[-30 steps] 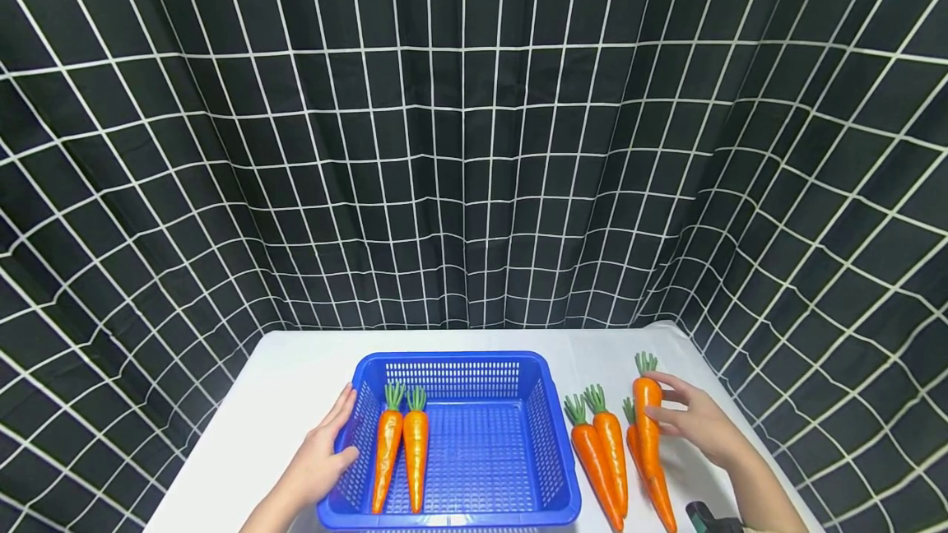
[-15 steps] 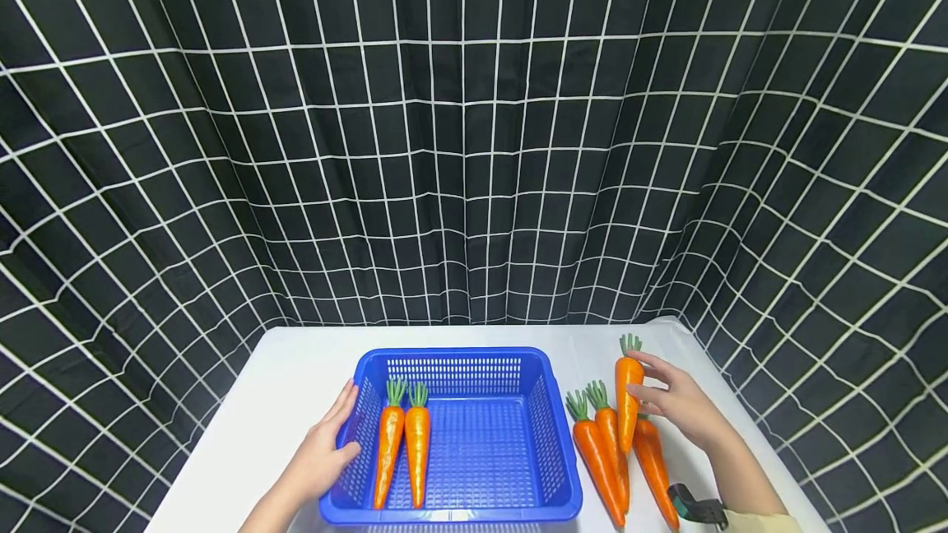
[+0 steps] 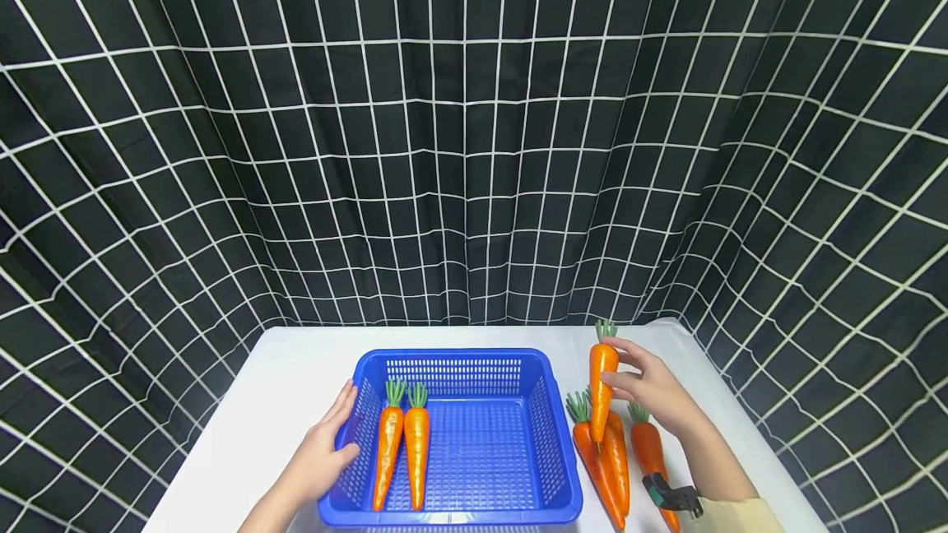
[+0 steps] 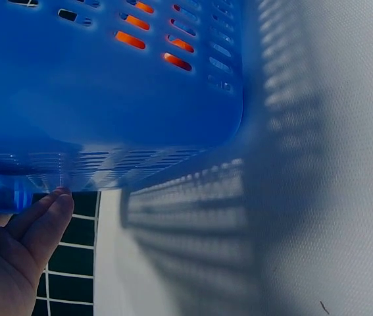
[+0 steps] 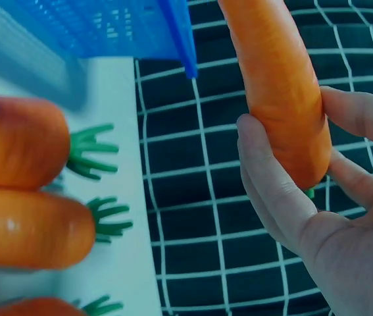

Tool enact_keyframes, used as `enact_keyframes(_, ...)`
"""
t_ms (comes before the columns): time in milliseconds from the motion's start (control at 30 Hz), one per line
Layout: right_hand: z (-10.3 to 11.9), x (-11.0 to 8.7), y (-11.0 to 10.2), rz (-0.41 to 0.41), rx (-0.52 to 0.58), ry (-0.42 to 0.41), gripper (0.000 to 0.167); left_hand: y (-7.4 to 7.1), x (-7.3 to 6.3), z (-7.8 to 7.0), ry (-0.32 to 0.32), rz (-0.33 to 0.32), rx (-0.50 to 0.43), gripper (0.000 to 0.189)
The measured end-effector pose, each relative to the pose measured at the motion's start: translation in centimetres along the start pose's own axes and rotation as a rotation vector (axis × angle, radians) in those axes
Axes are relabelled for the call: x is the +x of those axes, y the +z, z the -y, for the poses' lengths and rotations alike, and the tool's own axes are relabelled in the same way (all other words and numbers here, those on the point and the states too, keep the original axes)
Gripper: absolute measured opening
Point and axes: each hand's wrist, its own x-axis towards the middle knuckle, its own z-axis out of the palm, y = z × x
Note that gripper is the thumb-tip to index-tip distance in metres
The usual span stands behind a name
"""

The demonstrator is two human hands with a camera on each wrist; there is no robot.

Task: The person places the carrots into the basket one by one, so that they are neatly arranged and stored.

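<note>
My right hand (image 3: pixel 652 385) pinches a carrot (image 3: pixel 603 385) near its green top, fingers on one side and thumb on the other. In the head view that carrot hangs tip down, overlapping two carrots on the table. The right wrist view shows the held carrot (image 5: pixel 281 92) raised above the table, between thumb and fingers. My left hand (image 3: pixel 318 457) rests along the left rim of a blue plastic basket (image 3: pixel 474 516), fingers straight. Inside the basket, two carrots (image 3: pixel 390 451) lie side by side at its left, green tops toward the back.
Right of the basket lie two carrots (image 3: pixel 598 475) close together, and another carrot (image 3: pixel 648 447) is partly hidden under my right wrist strap (image 3: pixel 670 493). A white cloth covers the table (image 3: pixel 222 434). Dark curtains (image 3: pixel 467 187) with a white grid stand behind and at both sides.
My right hand has lifted the carrot off the table's right side and carried it left toward the basket. The left hand has stayed at the rim.
</note>
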Motion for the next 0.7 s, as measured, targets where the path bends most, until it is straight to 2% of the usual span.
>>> enact_keyframes(300, 2.1, 0.3, 1.9, 0.036, 0.054, -0.031, 0.068, -0.2, 0.0, 0.1, -0.003, 0.005, 0.002, 0.086)
enact_keyframes(700, 3.1, 0.9, 4.4, 0.075, 0.069, -0.06, 0.062, 0.0, -0.1, -0.1, 0.013, 0.002, 0.005, 0.085)
